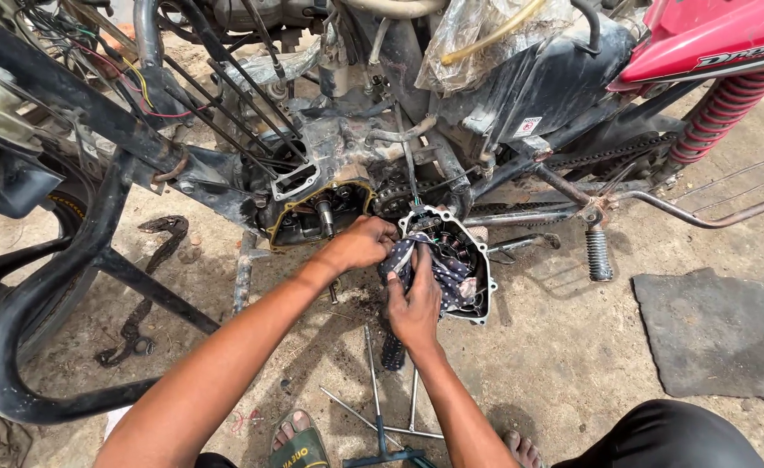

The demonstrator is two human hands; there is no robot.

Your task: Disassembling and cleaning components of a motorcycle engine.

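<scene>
Left hand [363, 243] and right hand [415, 303] pressing spotted rag [447, 270], seemingly inside engine cover [483, 264]

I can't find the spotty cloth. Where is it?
In the head view, just right of the middle: the spotted cloth is pressed into the engine cover by the right hand, with the left hand beside it.

Beside the one grey metal engine cover [461, 260] were two bare hands, one dotted dark cloth [448, 273], one red coil spring [721, 113] and one grey floor mat [720, 334].
</scene>
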